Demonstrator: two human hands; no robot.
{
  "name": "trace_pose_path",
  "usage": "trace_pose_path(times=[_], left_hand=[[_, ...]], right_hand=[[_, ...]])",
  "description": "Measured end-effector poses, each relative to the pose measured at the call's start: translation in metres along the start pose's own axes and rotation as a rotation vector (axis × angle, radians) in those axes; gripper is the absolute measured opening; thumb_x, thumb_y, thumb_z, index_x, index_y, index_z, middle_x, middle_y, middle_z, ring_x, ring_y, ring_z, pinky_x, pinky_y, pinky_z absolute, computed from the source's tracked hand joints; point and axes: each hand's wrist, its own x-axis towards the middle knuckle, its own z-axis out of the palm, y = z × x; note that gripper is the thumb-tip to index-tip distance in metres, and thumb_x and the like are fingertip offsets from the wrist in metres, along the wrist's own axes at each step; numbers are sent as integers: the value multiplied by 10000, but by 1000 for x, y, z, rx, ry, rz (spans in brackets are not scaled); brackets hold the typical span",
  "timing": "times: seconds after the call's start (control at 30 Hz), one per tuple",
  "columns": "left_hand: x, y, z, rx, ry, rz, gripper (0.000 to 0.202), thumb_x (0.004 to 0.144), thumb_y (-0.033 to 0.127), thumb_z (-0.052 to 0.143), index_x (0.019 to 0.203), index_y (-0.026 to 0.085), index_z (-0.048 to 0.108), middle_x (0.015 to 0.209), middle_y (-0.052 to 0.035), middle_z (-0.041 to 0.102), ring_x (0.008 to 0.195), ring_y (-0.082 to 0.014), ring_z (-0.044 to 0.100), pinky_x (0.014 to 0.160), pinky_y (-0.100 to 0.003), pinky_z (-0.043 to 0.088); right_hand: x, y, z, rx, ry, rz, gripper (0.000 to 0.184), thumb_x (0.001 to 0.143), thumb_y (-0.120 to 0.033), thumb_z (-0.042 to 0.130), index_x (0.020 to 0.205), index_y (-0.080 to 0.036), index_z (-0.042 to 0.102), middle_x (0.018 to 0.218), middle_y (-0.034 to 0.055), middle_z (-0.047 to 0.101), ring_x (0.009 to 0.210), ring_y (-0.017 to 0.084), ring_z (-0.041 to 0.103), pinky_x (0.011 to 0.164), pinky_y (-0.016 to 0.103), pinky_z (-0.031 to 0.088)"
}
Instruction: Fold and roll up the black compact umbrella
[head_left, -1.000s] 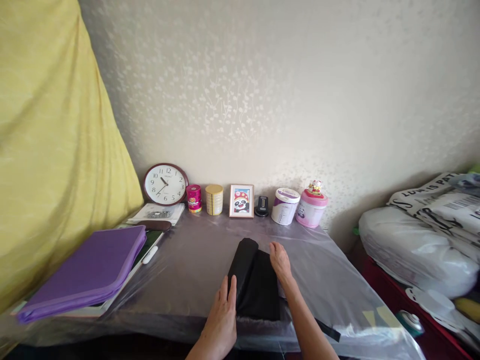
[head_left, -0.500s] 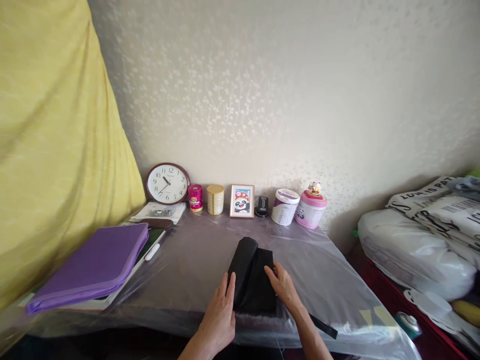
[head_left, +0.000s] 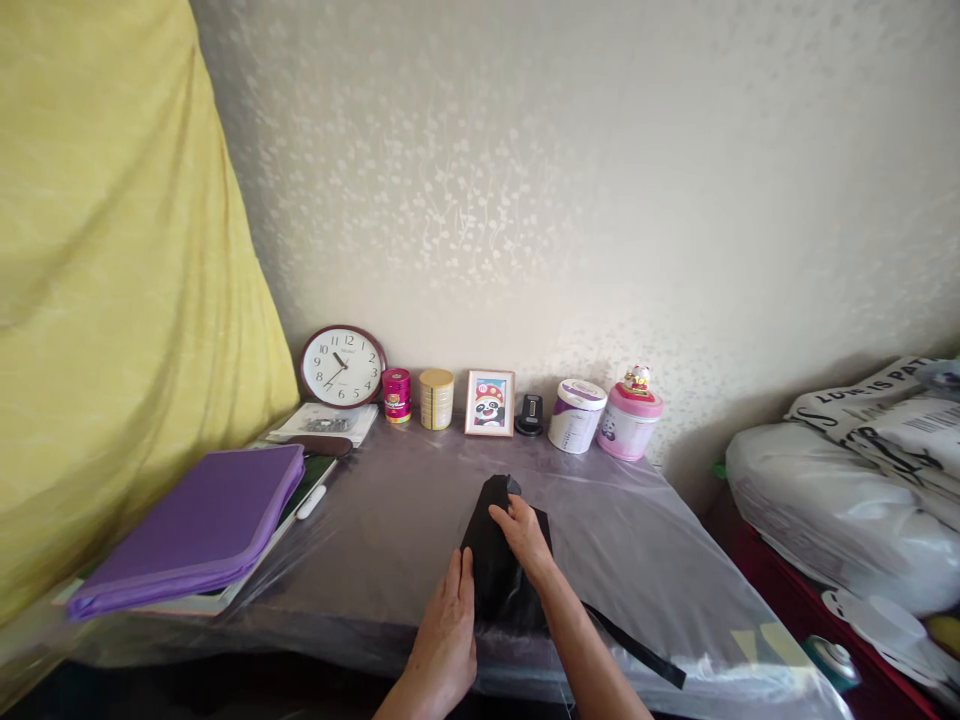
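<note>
While the left hand (head_left: 448,635) lies with its fingers (head_left: 465,580) straight and close together, flat against the near left edge of a folded black cloth (head_left: 495,585), the right hand (head_left: 525,535) rests on top of the same bundle, its fingers (head_left: 504,515) bent down over the thicker rolled part at the far left; whether they pinch the fabric or only press on it cannot be told. The cloth sits at the near middle of the worktop (head_left: 390,530), which is covered by a clear plastic sheet, and a black strap (head_left: 634,648) trails from it toward the near right. On the left side of the worktop lies a purple folder (head_left: 195,525), well apart from the hands. Along the far edge, against the wall, stand a round clock (head_left: 343,365), a pink tin (head_left: 396,395), a gold tin (head_left: 436,398), a framed panda picture (head_left: 489,403), a white tub (head_left: 575,415) and a pink tub (head_left: 630,422). A yellow curtain (head_left: 112,300) hangs on the left, and white bags (head_left: 840,500) are piled on the right.
</note>
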Motion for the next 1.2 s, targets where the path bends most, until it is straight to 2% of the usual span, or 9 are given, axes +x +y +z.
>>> trace_pose_path(times=[0.07, 0.27, 0.37, 0.47, 0.6, 0.73, 0.87, 1.03, 1.2], left_hand=[[0, 0, -2, 32, -7, -3, 863, 601, -38, 381, 1406, 37, 78, 1502, -157, 52, 1377, -201, 97, 1117, -306, 199], [0, 0, -5, 108, -2, -11, 733, 597, -15, 406, 1322, 47, 320, 1492, -160, 137, 1366, -232, 165, 1113, -329, 212], [-1, -1, -4, 109, 18, -27, 710, 611, 5, 401, 1315, 73, 336, 1483, -138, 193, 1361, -227, 191, 1113, -337, 211], [-1, -4, -1, 75, 39, -33, 721, 643, 32, 397, 1350, 69, 262, 1471, -142, 228, 1355, -222, 213, 1111, -343, 224], [-3, -15, 6, -42, 130, 28, 704, 717, 108, 396, 1377, 79, 151, 1441, -161, 282, 1310, -218, 321, 1062, -356, 319], [-8, -22, 8, -112, 261, 45, 553, 768, 210, 413, 1299, 131, 278, 1301, -155, 457, 1195, -250, 466, 972, -411, 414], [-8, -16, -2, -42, 454, 94, 436, 790, 264, 441, 1211, 166, 385, 1246, -127, 459, 1156, -263, 482, 950, -444, 422], [3, -1, -16, 22, 430, 216, 326, 784, 257, 490, 1105, 200, 499, 1206, -92, 475, 1137, -262, 478, 945, -441, 423], [14, 2, -14, 30, 398, 177, 345, 793, 238, 481, 1130, 165, 498, 1202, -111, 473, 1103, -260, 484, 929, -429, 428]], right_hand=[[4, 0, 9, -13, -4, 11, 306, 761, -371, 517, 961, -158, 608, 674, 13, 628, 655, 172, 592, 559, 249, 443], [12, 6, 24, -203, -32, 39, 419, 782, -300, 512, 1156, -111, 516, 713, 42, 651, 708, 185, 624, 596, 254, 448], [13, 11, 27, -211, -72, 21, 442, 801, -299, 488, 1200, -111, 469, 765, 51, 668, 699, 172, 634, 586, 245, 452], [10, 8, 27, -103, -146, 33, 433, 823, -315, 452, 1212, -126, 434, 749, 36, 678, 635, 150, 638, 559, 237, 462], [3, -7, 24, 1, -265, 62, 288, 864, -317, 366, 1053, -142, 495, 730, 47, 696, 598, 130, 635, 524, 218, 463], [-2, -17, 21, -61, -313, 4, 228, 872, -311, 359, 841, -173, 538, 780, 54, 715, 627, 113, 628, 550, 202, 450], [-5, -18, 21, -137, -343, -72, 246, 877, -311, 365, 762, -190, 546, 763, 30, 720, 610, 106, 608, 597, 209, 434], [-5, -16, 21, -112, -404, -114, 254, 874, -294, 374, 762, -189, 576, 760, 30, 710, 612, 111, 601, 608, 208, 432], [-3, -16, 19, -164, -409, -162, 274, 871, -264, 384, 766, -176, 621, 730, 23, 686, 622, 111, 589, 608, 205, 424]])
